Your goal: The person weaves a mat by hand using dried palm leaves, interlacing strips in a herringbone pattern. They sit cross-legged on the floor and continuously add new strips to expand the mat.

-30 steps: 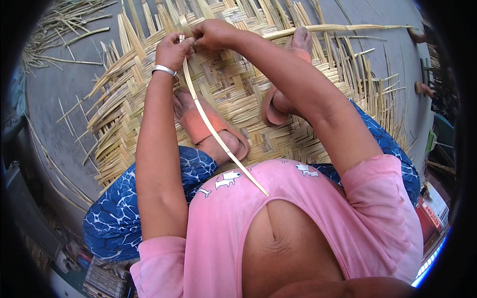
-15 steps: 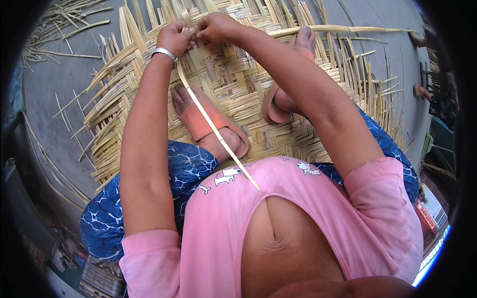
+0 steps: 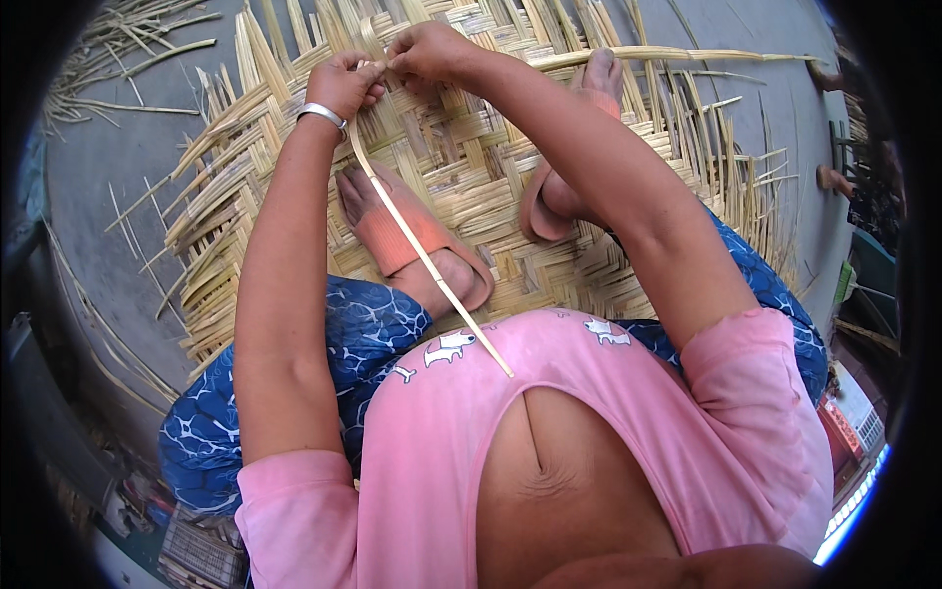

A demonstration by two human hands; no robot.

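Observation:
A pale, flat split-cane strip (image 3: 435, 275) runs from my hands down over my left foot, its loose end lying against my pink shirt. My left hand (image 3: 345, 86) is closed, thumb and fingers pinching the strip near the far side of the mat. Right beside it, my right hand (image 3: 429, 51) is also closed in a pinch at the strip's upper part. The fingertips of both hands nearly meet, and they partly hide the strip there. Beneath them spreads a woven cane mat (image 3: 471, 211) with long unwoven ends along its left, far and right sides.
My sandalled left foot (image 3: 388, 221) and right foot (image 3: 579, 118) stand on the mat. One long strip (image 3: 697, 55) sticks out to the right past my right foot. Loose cane pieces (image 3: 128, 74) lie on the grey floor (image 3: 88, 182) at the far left.
My right hand has lifted slightly away from me. The left hand stays almost in place, and the strip's loose end still rests on the shirt.

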